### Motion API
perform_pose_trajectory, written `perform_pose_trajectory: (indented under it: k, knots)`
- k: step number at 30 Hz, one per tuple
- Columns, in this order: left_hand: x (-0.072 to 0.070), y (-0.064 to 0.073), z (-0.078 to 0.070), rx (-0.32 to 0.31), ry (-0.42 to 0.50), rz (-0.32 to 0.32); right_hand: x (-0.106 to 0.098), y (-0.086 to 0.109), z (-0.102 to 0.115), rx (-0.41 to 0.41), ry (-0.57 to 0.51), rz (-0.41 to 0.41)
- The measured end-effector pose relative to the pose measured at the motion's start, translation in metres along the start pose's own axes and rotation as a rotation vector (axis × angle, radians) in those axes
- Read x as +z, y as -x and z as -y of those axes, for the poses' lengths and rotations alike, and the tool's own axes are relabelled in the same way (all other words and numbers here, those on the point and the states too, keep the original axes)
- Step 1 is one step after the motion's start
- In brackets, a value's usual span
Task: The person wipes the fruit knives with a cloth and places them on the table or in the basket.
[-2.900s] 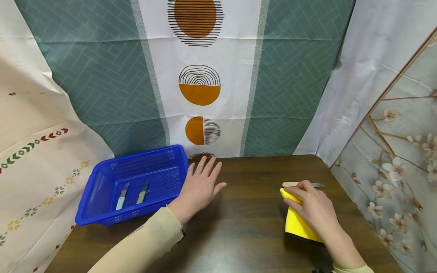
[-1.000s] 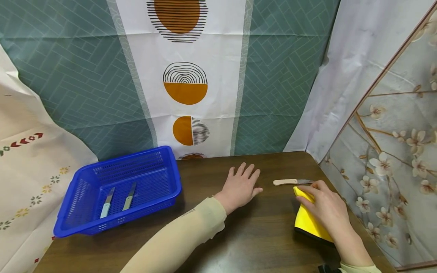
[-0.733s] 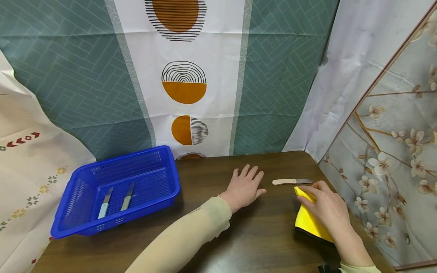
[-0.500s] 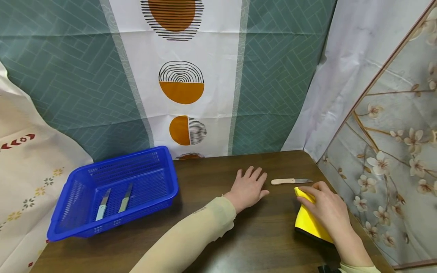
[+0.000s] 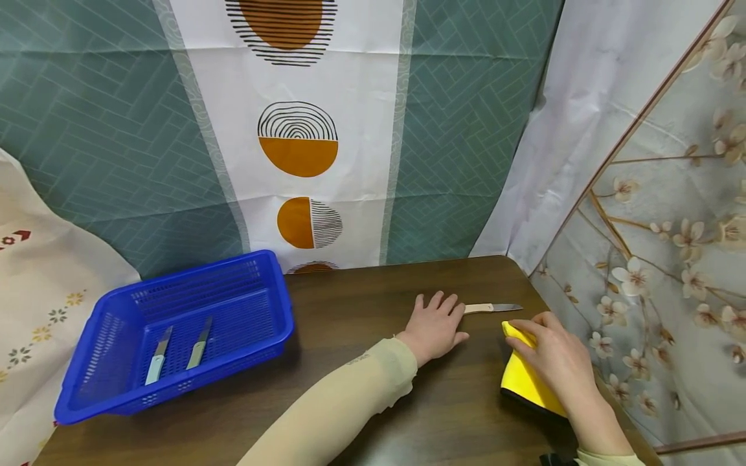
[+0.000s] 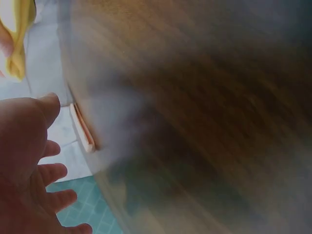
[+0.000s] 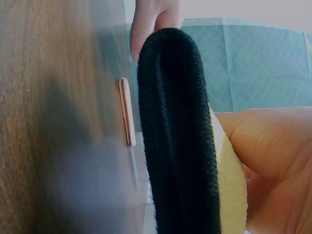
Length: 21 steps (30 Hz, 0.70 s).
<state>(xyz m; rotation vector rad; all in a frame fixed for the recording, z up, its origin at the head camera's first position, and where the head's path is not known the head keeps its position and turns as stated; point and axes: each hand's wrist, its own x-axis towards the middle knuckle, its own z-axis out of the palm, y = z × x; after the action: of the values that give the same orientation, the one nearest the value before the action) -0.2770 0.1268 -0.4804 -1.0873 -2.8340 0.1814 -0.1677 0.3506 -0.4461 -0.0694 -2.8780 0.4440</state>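
My right hand (image 5: 556, 356) pinches a folded yellow cloth (image 5: 527, 382) with a dark edge, at the table's right side. In the right wrist view, the dark inner side of the cloth (image 7: 180, 136) fills the middle. A small knife (image 5: 479, 309) with a cream handle lies just beyond, its blade pointing right. Over the table, my left hand (image 5: 434, 327) spreads its fingers, the tips beside the handle's left end and hiding a little of it. Whether they touch it I cannot tell. In the left wrist view the knife handle (image 6: 83, 129) lies beyond the left hand (image 6: 24, 165).
A blue plastic basket (image 5: 280, 323) stands at the left of the brown wooden table (image 5: 350, 310). Inside lie a knife with a pale blue handle (image 5: 154, 369) and one with a pale green handle (image 5: 196, 355). Patterned curtains (image 5: 454, 149) hang behind and at both sides.
My left hand has moved from beside the basket rightward to the knife. The head view has turned right, so the basket appears farther left. My right hand keeps its hold on the cloth.
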Motion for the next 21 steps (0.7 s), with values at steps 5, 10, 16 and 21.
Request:
perform_pose_trajectory:
  k: [5,10,16,21]
  knots:
    - [0.008,-0.011,-0.007,-0.009,0.023,0.032,0.0,0.002,-0.003,-0.007,-0.006,-0.007]
    - [0.013,-0.02,-0.013,-0.016,0.011,0.058,0.001,0.002,-0.004,0.008,-0.008,-0.005]
    - [0.018,-0.022,-0.016,-0.033,-0.001,0.062,0.002,0.002,-0.005,0.011,-0.008,0.0]
    - [0.021,-0.021,-0.015,-0.026,-0.016,0.051,0.002,0.002,-0.006,0.014,-0.009,0.004]
